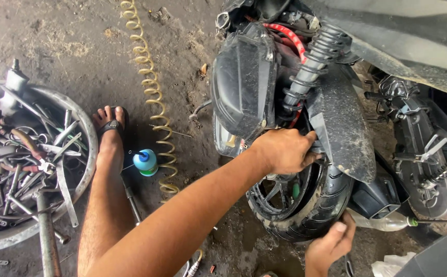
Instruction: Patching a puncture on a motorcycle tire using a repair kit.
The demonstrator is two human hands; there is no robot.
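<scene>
A scooter's rear wheel with a black tyre stands on the dirty floor under a muddy black mudguard. My left hand reaches in from the lower left. Its fingers curl into the gap between the wheel and the mudguard's front edge, and their tips are hidden. A black shock spring rises just above that hand. My right hand is at the bottom, with its fingers pressed around the tyre's lower tread. A black side cover hangs left of the spring.
A round metal basin full of wrenches and tools sits at the left. My sandalled foot is beside it. A yellow coiled air hose runs down the floor past a small blue-green bottle. Another engine is at the right.
</scene>
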